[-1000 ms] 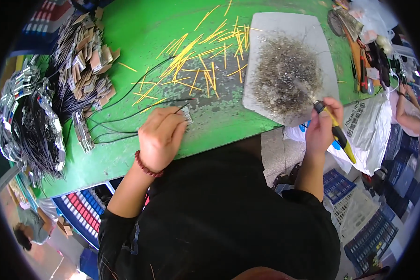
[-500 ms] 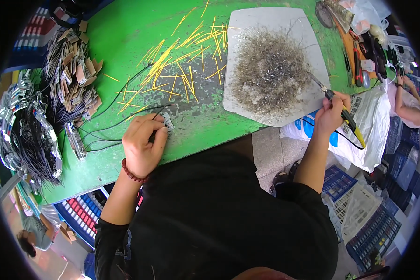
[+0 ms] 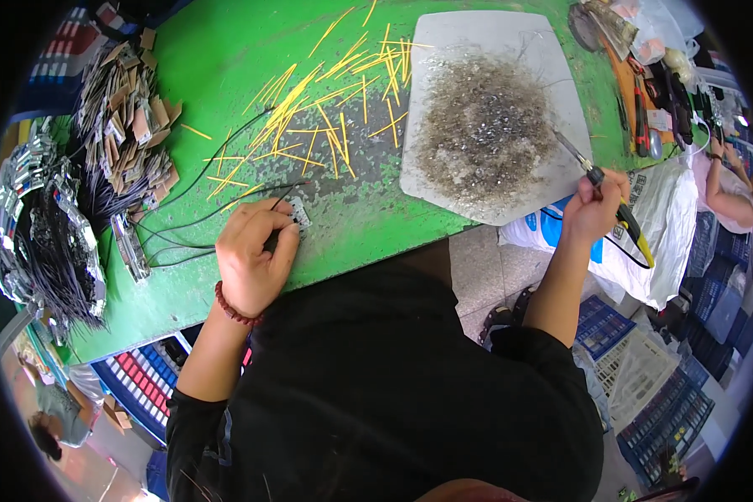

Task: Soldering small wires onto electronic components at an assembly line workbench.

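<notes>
My right hand (image 3: pixel 596 207) is wrapped round a soldering iron (image 3: pixel 595 176) with a black and yellow handle. Its metal tip points up and left at the edge of a dark heap of solder crumbs (image 3: pixel 485 125), which lies on a pale grey board (image 3: pixel 431 38). On the left, the fingers of my left hand (image 3: pixel 255 243) are pinched on a thin black wire (image 3: pixel 284 197), whose end sticks out past the fingertips. Right beside those fingers, a small silvery plate with holes (image 3: pixel 300 213) lies on the green table (image 3: pixel 368 243). My left fingers partly hide it.
Thin yellow tubes (image 3: pixel 343 138) lie scattered across the middle. Bundled parts with black wires (image 3: pixel 54 226) and cardboard pieces (image 3: pixel 134 125) are heaped at left. Pliers (image 3: pixel 641 117) and other tools lie at far right. A white sack (image 3: pixel 665 226) and crates (image 3: pixel 669 418) stand beyond the table edge.
The whole view has shifted slightly. Both hands keep their holds, and the soldering iron's tip stays at the edge of the heap.
</notes>
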